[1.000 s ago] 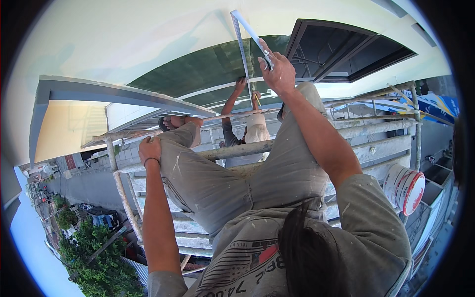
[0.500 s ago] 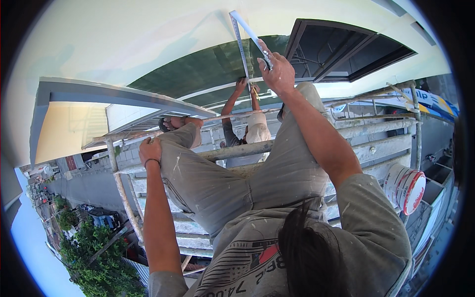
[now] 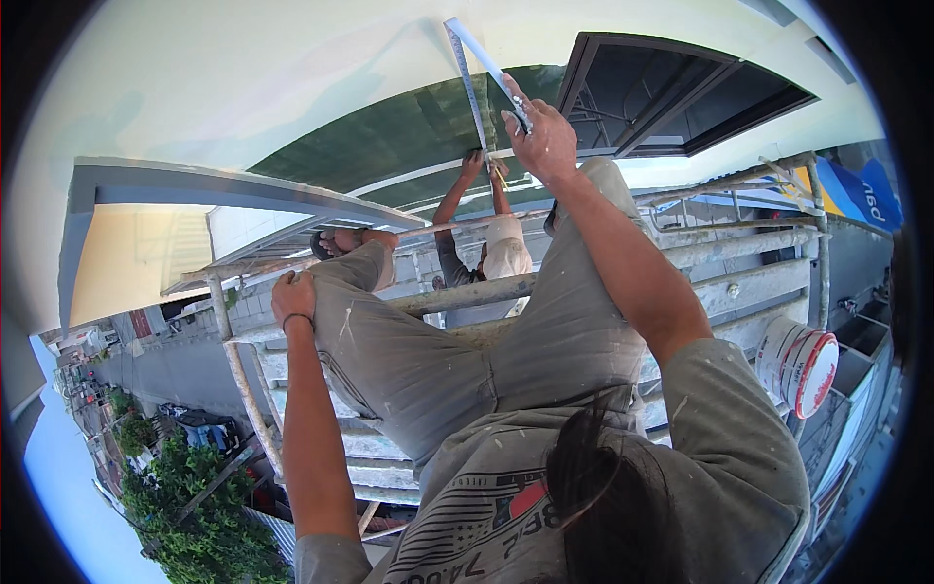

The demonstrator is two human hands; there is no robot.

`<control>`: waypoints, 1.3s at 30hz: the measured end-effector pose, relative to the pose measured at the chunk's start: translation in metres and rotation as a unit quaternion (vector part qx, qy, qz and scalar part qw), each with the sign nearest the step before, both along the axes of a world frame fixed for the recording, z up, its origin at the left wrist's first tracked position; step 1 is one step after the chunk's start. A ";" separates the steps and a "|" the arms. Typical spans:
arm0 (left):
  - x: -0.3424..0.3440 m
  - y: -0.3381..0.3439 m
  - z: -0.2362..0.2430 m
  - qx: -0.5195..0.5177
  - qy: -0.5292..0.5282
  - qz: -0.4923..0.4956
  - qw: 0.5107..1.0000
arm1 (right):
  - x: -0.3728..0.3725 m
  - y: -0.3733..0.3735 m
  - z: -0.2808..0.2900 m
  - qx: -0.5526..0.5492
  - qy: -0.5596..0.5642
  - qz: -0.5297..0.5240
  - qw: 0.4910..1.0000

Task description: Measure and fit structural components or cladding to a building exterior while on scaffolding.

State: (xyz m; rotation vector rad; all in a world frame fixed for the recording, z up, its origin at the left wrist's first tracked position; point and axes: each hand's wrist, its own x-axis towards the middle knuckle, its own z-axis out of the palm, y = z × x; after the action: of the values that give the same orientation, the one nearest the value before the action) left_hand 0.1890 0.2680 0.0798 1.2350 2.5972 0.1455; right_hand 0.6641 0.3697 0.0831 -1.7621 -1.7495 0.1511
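My right hand [image 3: 545, 144] is raised in front of the wall, closed on a measuring tape [image 3: 475, 44]. The pale strip runs up from my fingers, bends sharply at the top and comes down with its ruled side showing. Its lower part reaches the hands [image 3: 482, 165] of a person below, beside a dark green painted band [image 3: 389, 136]. Something small and yellow is at that person's right hand. My left hand [image 3: 294, 297] rests on my left knee, fingers slightly bent over the grey trousers [image 3: 409, 360], holding nothing visible.
I sit on scaffolding with paint-spotted pipes [image 3: 467, 295] under and before me. A white bucket [image 3: 803, 365] hangs or stands at the right. A dark-framed window [image 3: 681, 97] is at upper right. The street and a tree [image 3: 204, 506] lie far below.
The tape and my right hand have shifted slightly left and up. The blue banner at the right edge has changed shape. My left hand stays on my knee.
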 end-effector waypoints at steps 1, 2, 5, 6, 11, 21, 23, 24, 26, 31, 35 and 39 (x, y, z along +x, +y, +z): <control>0.000 0.000 0.000 -0.001 0.000 -0.001 1.000 | 0.000 0.000 -0.001 0.006 0.000 0.001 1.000; 0.001 0.000 0.000 -0.004 0.002 -0.001 1.000 | 0.000 0.000 -0.002 0.006 0.000 0.000 1.000; 0.001 0.000 0.000 -0.003 0.001 0.002 1.000 | 0.000 0.001 -0.005 0.013 0.004 0.001 1.000; 0.001 0.000 0.000 0.001 -0.004 0.007 1.000 | 0.001 0.001 -0.005 0.025 0.004 0.000 1.000; 0.000 0.000 -0.002 0.008 -0.001 0.000 1.000 | 0.002 0.002 -0.007 0.032 0.004 -0.003 0.999; -0.011 0.002 -0.013 0.022 0.009 -0.028 0.999 | 0.003 0.002 -0.009 0.044 -0.005 -0.014 0.999; -0.015 0.001 -0.015 0.021 0.006 -0.034 0.999 | 0.004 0.002 -0.008 0.013 0.008 -0.006 1.000; -0.014 0.002 -0.014 0.023 0.000 -0.035 0.999 | 0.005 0.001 -0.008 0.008 0.003 -0.007 1.000; -0.009 0.002 -0.014 0.023 0.000 -0.040 0.999 | 0.006 0.000 -0.007 0.010 0.010 -0.008 1.000; -0.011 0.002 -0.014 0.018 0.003 -0.035 0.999 | 0.007 -0.001 -0.004 0.002 0.028 -0.004 1.000; -0.019 0.000 -0.017 0.035 0.002 -0.039 0.999 | 0.005 -0.002 -0.001 0.000 0.030 -0.006 1.000; -0.010 0.000 -0.014 0.019 0.006 -0.027 0.999 | 0.008 -0.003 -0.003 0.008 0.025 -0.003 1.000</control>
State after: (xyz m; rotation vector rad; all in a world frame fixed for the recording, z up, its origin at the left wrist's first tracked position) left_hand 0.1786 0.2685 0.0653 1.3213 2.5798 0.1773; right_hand 0.6722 0.3670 0.0805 -1.7377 -1.7047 0.1779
